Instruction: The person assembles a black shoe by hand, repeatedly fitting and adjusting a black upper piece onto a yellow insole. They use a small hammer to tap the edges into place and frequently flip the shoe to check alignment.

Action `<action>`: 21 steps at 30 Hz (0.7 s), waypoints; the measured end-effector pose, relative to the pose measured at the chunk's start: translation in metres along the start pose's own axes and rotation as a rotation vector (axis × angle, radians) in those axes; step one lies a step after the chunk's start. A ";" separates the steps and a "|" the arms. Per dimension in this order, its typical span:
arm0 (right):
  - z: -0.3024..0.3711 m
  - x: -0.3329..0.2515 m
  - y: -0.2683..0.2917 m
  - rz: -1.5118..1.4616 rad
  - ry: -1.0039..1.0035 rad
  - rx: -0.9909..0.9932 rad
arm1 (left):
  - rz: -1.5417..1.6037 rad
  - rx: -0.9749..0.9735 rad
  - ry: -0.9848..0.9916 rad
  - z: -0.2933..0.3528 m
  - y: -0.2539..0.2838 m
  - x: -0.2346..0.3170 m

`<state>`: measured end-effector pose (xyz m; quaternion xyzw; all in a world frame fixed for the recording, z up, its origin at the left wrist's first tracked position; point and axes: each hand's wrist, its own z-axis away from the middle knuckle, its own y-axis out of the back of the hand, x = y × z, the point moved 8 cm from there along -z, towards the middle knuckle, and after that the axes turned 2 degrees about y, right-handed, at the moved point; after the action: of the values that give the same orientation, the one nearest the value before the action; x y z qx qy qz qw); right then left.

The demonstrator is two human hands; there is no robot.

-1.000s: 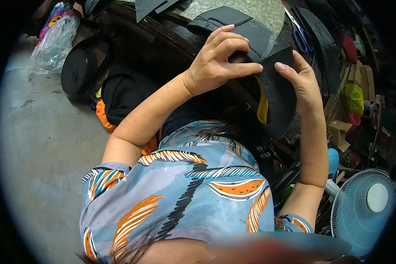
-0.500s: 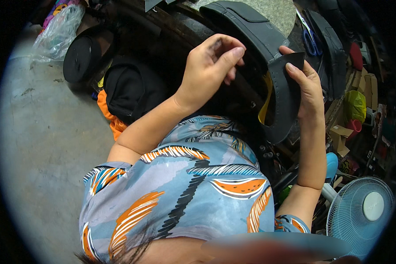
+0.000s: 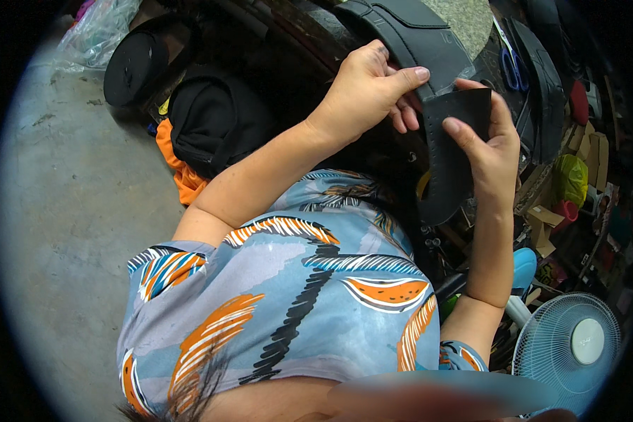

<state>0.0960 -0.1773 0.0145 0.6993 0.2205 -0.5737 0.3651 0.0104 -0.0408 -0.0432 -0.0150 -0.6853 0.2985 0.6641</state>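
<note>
Our right hand point(image 3: 489, 137) has the black flap point(image 3: 449, 169) clamped near its upper corner, thumb across the front and the fingers behind. From that grip, the flap's rounded lower end hangs toward seven o'clock, and its edge with a row of small holes or stitches (too small for us to say which) faces nine. The black panel point(image 3: 415, 50) lies toward eleven o'clock, just beside the flap's upper end.

What has changed is the left hand point(image 3: 373, 91): half a second ago it was clear of the flap, and now it has come in at ten o'clock from the right, thumb beside the meeting of panel and flap. We cannot tell whether its fingers have closed on anything. We also see less of the yellow strip point(image 3: 422, 184) at eight o'clock. As we read it, the right hand steadies the flap while the left attends to the edge.

Further out, scissors point(image 3: 518, 70) lie at one o'clock, a yellow-green bag point(image 3: 572, 179) at four and a fan point(image 3: 568, 355) at five.
</note>
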 end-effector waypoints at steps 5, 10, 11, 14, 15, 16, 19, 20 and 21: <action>0.018 -0.031 -0.009 0.368 0.301 -0.004 | -0.059 0.043 -0.033 0.001 0.001 -0.002; 0.010 -0.016 -0.001 0.199 0.155 0.024 | -0.069 0.023 -0.033 0.002 0.001 -0.002; 0.008 -0.011 0.001 0.138 0.085 0.030 | -0.082 0.010 -0.048 0.003 0.001 -0.002; 0.007 -0.017 0.004 0.050 0.090 0.005 | -0.114 0.012 -0.073 0.003 0.003 -0.001; 0.008 -0.021 0.006 0.052 0.108 0.006 | -0.120 0.018 -0.084 0.002 0.004 -0.001; 0.008 -0.025 0.009 0.054 0.126 0.006 | -0.110 0.027 -0.077 0.002 0.006 -0.002; 0.007 -0.022 0.015 0.065 0.062 0.020 | -0.091 0.030 -0.080 0.002 0.008 -0.002; 0.006 -0.019 0.013 0.061 0.046 0.002 | -0.098 0.024 -0.086 0.002 0.008 -0.002; 0.005 -0.016 0.012 0.042 0.033 -0.006 | -0.105 0.019 -0.094 0.003 0.007 -0.001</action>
<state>0.0980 -0.1873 0.0326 0.7119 0.2136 -0.5537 0.3756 0.0053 -0.0363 -0.0471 0.0414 -0.7126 0.2699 0.6462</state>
